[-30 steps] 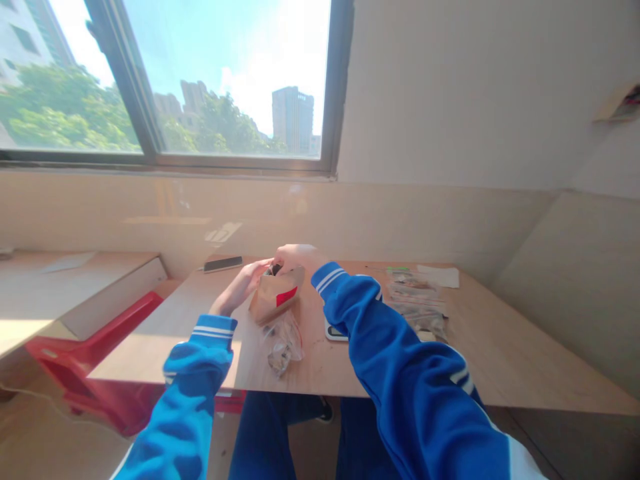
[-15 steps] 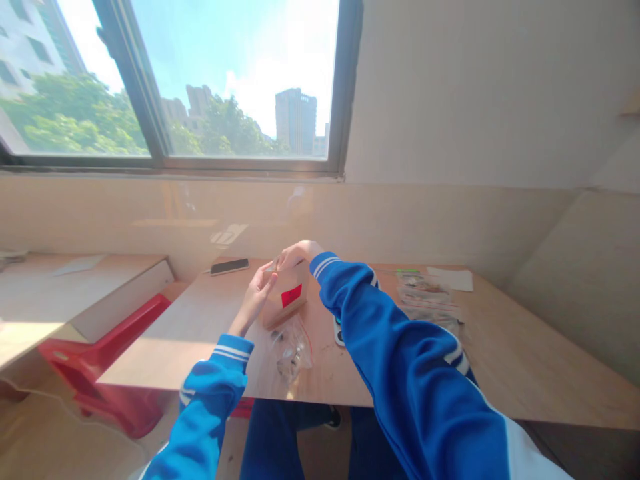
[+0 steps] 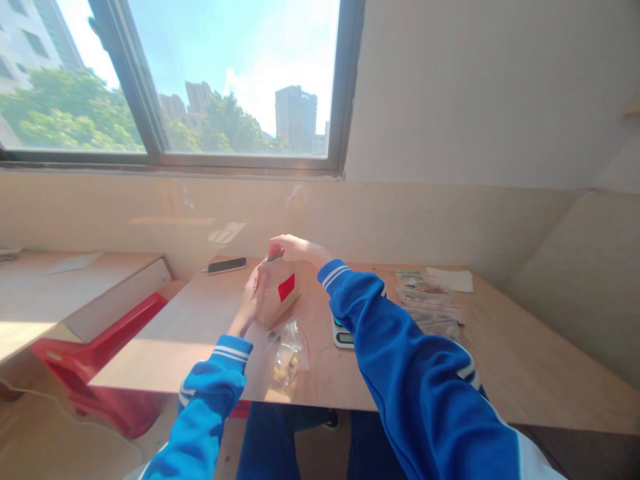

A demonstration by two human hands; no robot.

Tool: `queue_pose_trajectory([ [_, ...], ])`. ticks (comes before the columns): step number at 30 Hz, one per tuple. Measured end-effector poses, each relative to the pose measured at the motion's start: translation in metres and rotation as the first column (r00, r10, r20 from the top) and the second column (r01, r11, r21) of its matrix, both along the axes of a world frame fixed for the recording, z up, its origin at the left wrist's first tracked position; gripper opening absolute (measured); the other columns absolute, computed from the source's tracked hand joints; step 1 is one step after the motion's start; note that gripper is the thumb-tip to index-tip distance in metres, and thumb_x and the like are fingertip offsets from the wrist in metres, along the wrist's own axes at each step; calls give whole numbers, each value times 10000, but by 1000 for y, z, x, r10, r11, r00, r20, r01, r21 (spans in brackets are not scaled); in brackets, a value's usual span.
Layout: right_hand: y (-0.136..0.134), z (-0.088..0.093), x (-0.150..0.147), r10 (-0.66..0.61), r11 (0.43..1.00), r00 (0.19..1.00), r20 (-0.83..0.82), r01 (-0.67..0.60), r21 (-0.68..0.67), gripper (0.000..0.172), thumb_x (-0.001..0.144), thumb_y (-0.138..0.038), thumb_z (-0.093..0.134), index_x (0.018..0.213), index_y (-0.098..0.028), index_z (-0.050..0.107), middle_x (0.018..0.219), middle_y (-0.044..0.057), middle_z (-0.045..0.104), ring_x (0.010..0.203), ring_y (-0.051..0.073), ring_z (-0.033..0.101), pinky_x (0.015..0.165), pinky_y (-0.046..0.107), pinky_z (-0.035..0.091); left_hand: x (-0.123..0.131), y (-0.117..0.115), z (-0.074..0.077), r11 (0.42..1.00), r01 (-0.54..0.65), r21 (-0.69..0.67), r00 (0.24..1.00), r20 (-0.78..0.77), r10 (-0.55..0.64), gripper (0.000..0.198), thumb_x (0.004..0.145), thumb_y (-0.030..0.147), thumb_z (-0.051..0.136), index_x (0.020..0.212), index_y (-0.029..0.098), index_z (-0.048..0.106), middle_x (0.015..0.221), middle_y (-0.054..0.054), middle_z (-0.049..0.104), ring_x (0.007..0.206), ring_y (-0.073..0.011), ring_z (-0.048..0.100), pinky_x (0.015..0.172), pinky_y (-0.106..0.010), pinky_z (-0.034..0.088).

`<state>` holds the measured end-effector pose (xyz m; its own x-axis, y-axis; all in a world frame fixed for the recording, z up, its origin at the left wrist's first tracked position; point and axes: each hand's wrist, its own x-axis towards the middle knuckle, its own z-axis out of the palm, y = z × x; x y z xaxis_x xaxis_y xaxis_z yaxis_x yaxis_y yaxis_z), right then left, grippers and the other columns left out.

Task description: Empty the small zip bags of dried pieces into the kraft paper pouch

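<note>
Tan paper bag (image 3: 271,292) with red rectangular label (image 3: 286,288): centre of frame; left hand (image 3: 250,300): fingers gripping bag's left edge; right hand (image 3: 290,247): fingers bent over bag's top, grip cannot be told; clear plastic zip bag (image 3: 289,357): lower centre

Glossy wall (image 3: 400,223), prob. tiled, runs blw window (image 3: 200,73).

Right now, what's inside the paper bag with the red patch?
At the top of the paper bag, beneath the right hand, something dark shows; I can't tell what. The bag's front and that hand hide the rest of the inside.
</note>
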<state>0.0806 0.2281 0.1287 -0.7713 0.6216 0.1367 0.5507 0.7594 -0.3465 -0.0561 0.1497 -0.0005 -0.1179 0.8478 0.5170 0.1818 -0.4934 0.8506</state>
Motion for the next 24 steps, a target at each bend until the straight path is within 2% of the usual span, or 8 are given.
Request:
queue_pose_trajectory([
  [2,-6,-3,9,17,999,974,-227,-6,46,389,677,21,427,944,-141,658,946,30,687,841,133,611,747,233,478,2,-3,2,1000,-3,-12,999,34,4,551,892,530,432,1331,203,490,1370,-111,542,1276,-266,477,1071,-414,355],
  [6,-37,-27,36,-110,987,753,-649,159,18,308,751,-21,380,893,-159,616,898,21,668,845,126,608,772,245,475,3,-8,0,998,-10,-65,995,97,16,573,860,566,473,1300,202,520,1324,-102,582,1245,-278,505,1049,-410,380],
  [8,-59,-57,50,-230,969,729,-645,233,-82,276,785,-47,384,877,-173,612,881,19,661,845,138,608,787,268,475,3,-10,-3,996,1,-93,994,113,10,581,839,589,488,1259,192,551,1291,-101,605,1222,-287,522,1031,-410,398],
  [11,-92,-119,64,-440,887,788,-431,309,-342,220,818,-66,436,831,-177,626,879,44,679,864,175,622,816,313,479,6,-11,-8,992,17,-129,994,112,-3,602,817,627,485,1187,164,592,1235,-112,636,1181,-298,546,1002,-415,422],
  [15,-125,-182,62,-492,833,796,-353,311,-459,236,802,-47,482,849,-173,676,861,70,715,813,202,667,750,316,521,11,-8,-10,992,5,-123,995,97,7,614,813,642,472,1169,155,584,1201,-123,636,1159,-295,550,996,-415,422],
  [20,-140,-196,52,-477,820,753,-454,196,-537,283,832,-98,480,948,-185,724,1001,77,726,940,220,672,846,326,520,9,-17,-23,974,-175,-141,984,20,180,668,790,598,540,1299,173,459,1357,-156,480,1291,-307,419,1068,-451,335],
  [22,-142,-196,52,-459,813,752,-474,140,-565,296,818,-89,485,951,-182,733,1013,76,729,936,222,673,843,329,522,6,-33,-41,903,-363,-230,931,-54,361,678,771,550,581,1318,179,430,1419,-168,393,1359,-314,319,1101,-465,280],
  [24,-144,-197,53,-456,797,750,-479,105,-595,301,808,-89,492,961,-175,736,1000,80,734,907,225,680,803,324,533,6,-54,-64,788,-488,-375,872,-184,453,569,796,507,521,1241,152,499,1366,-197,436,1333,-323,360,1086,-465,297],
])
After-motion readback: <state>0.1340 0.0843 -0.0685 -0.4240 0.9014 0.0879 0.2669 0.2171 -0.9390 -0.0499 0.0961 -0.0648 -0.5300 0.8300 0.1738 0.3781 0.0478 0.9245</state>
